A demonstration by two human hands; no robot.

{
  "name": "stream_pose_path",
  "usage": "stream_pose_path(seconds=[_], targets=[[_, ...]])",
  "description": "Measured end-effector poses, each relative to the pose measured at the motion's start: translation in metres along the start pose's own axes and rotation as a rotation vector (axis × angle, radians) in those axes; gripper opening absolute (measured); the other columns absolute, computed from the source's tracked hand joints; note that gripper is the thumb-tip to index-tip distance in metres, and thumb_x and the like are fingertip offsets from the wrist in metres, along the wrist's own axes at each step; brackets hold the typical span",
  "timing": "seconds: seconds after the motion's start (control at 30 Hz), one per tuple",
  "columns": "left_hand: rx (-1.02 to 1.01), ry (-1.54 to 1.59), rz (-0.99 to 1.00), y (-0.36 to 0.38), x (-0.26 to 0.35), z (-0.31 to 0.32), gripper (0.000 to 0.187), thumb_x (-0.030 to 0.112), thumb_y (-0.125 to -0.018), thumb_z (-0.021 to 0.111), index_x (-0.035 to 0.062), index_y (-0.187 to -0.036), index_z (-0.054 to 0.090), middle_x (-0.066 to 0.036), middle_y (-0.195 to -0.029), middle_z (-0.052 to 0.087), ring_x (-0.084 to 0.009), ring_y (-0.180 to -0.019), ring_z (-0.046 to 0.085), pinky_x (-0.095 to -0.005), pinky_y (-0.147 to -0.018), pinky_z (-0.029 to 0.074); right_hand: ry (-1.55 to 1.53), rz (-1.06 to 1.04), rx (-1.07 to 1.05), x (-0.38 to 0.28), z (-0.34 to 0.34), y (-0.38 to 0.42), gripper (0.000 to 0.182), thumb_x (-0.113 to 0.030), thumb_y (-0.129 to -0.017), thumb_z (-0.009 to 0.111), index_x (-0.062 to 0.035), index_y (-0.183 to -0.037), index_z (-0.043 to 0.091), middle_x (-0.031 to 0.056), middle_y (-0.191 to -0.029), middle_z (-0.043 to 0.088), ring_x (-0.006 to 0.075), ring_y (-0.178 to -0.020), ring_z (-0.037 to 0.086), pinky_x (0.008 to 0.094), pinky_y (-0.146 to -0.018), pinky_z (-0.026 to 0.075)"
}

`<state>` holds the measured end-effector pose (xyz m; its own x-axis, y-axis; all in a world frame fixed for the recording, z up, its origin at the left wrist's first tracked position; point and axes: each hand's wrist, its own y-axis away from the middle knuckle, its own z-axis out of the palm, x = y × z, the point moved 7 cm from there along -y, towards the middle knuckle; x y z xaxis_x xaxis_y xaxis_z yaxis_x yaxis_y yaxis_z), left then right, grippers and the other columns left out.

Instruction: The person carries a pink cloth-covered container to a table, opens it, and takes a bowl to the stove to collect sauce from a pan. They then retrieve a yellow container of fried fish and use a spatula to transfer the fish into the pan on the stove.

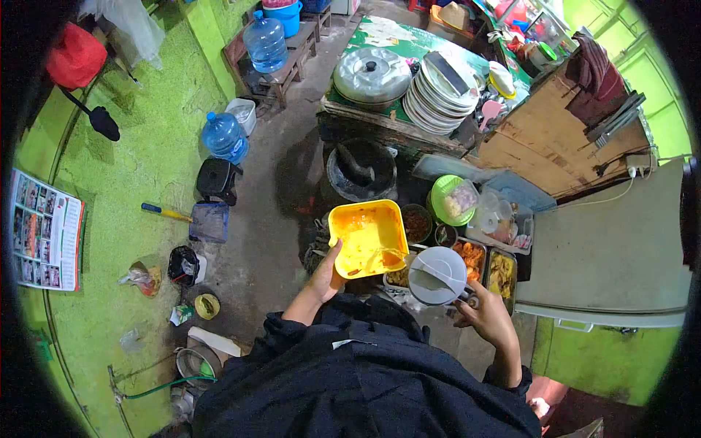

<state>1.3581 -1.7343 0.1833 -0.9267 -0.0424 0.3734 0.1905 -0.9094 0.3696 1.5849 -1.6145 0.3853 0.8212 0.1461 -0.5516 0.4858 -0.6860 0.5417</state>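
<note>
My left hand (326, 277) grips the near left edge of a yellow square container (367, 233), whose inside shows orange and brown residue. My right hand (485, 312) is closed on the handle of a round, whitish pitcher or dipper (437, 275). The dipper is tilted beside the container's lower right corner, and clear liquid seems to run from it into the container. Beyond the container stands a large stone mortar (360, 171) with a pestle (355, 166) in it. Trays of orange food (469, 258) and yellowish food (502, 276) lie to the right.
A table (332, 109) at the back holds a lidded pot (372, 75) and stacked plates (434, 102). A green basket (447, 201) stands right of the mortar. Water jugs (225, 137) and a black stool (217, 180) are at the left. A white refrigerator (606, 241) lies at the right.
</note>
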Motion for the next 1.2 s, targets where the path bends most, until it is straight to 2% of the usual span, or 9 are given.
stream_pose_path(seconds=[0.17,0.27,0.43,0.53,0.67,0.9,1.0,1.07,1.2], targets=[[0.006,0.025,-0.013,-0.021,-0.010,0.014,0.061,0.045,-0.094,0.052,0.0087,-0.140,0.034,-0.009,-0.138,0.047,-0.0208,-0.126,0.047,-0.0387,-0.104,0.040,0.100,-0.067,0.031,-0.007,-0.033,-0.013,0.029,-0.008,-0.084,0.061,0.0037,-0.109,0.053,0.0241,-0.085,0.066,0.0293,-0.071,0.071,0.0364,-0.060,0.055],[0.004,-0.011,-0.013,-0.032,-0.010,0.030,0.060,0.045,-0.095,0.050,0.0090,-0.141,0.034,-0.009,-0.138,0.047,-0.0212,-0.126,0.047,-0.0397,-0.104,0.040,0.046,-0.207,0.061,0.046,-0.047,-0.040,0.032,-0.008,-0.083,0.061,0.0022,-0.112,0.053,0.0193,-0.082,0.065,0.0252,-0.074,0.069,0.0349,-0.063,0.052],[-0.035,-0.029,-0.009,-0.054,-0.005,0.061,0.060,0.045,-0.096,0.049,0.0085,-0.140,0.034,-0.010,-0.138,0.047,-0.0217,-0.126,0.048,-0.0399,-0.103,0.041,-0.215,-0.014,0.015,0.050,-0.065,-0.052,0.031,-0.010,-0.083,0.062,0.0013,-0.110,0.054,0.0168,-0.078,0.060,0.0201,-0.066,0.057,0.0349,-0.066,0.050],[-0.072,-0.041,-0.001,-0.069,-0.005,0.069,0.060,0.044,-0.096,0.049,0.0080,-0.141,0.033,-0.010,-0.137,0.047,-0.0220,-0.125,0.049,-0.0403,-0.103,0.041,0.089,-0.166,0.106,0.015,-0.083,-0.055,0.028,-0.012,-0.083,0.065,0.0007,-0.106,0.054,0.0211,-0.081,0.063,0.0307,-0.073,0.065,0.0383,-0.067,0.048],[-0.072,-0.060,-0.004,-0.082,-0.003,0.071,0.061,0.045,-0.095,0.050,0.0078,-0.140,0.033,-0.010,-0.136,0.047,-0.0225,-0.124,0.049,-0.0405,-0.102,0.042,0.117,-0.174,0.140,0.014,-0.091,-0.065,0.025,-0.012,-0.082,0.065,0.0015,-0.099,0.053,0.0265,-0.086,0.062,0.0420,-0.085,0.063,0.0423,-0.070,0.048],[-0.048,-0.107,0.038,-0.089,0.006,0.082,0.062,0.045,-0.095,0.051,0.0082,-0.140,0.033,-0.010,-0.136,0.047,-0.0234,-0.124,0.049,-0.0405,-0.103,0.041,0.165,-0.190,0.201,0.031,-0.102,-0.081,0.029,-0.012,-0.080,0.066,0.0019,-0.102,0.053,0.0266,-0.086,0.062,0.0431,-0.081,0.062,0.0430,-0.068,0.048],[-0.048,-0.087,-0.001,-0.092,0.003,0.083,0.061,0.045,-0.094,0.052,0.0080,-0.140,0.034,-0.011,-0.136,0.047,-0.0237,-0.125,0.048,-0.0408,-0.104,0.040,0.116,-0.132,0.150,0.041,-0.105,-0.086,0.033,-0.011,-0.083,0.064,0.0028,-0.110,0.053,0.0242,-0.084,0.064,0.0350,-0.081,0.067,0.0391,-0.065,0.050],[-0.054,-0.068,-0.006,-0.093,0.003,0.086,0.061,0.045,-0.094,0.052,0.0079,-0.140,0.034,-0.011,-0.136,0.047,-0.0238,-0.125,0.048,-0.0407,-0.104,0.039,-0.229,-0.034,0.044,0.054,-0.098,-0.092,0.040,-0.009,-0.087,0.060,0.0040,-0.123,0.048,0.0193,-0.092,0.067,0.0267,-0.082,0.070,0.0348,-0.064,0.054],[-0.085,-0.013,0.038,-0.098,0.007,0.091,0.060,0.044,-0.095,0.052,0.0075,-0.140,0.035,-0.011,-0.136,0.047,-0.0237,-0.126,0.047,-0.0407,-0.106,0.037,-0.588,-0.040,-0.049,0.063,-0.082,-0.108,0.049,-0.002,-0.089,0.053,0.0012,-0.136,0.036,0.0158,-0.113,0.060,0.0286,-0.084,0.069,0.0372,-0.073,0.061]])
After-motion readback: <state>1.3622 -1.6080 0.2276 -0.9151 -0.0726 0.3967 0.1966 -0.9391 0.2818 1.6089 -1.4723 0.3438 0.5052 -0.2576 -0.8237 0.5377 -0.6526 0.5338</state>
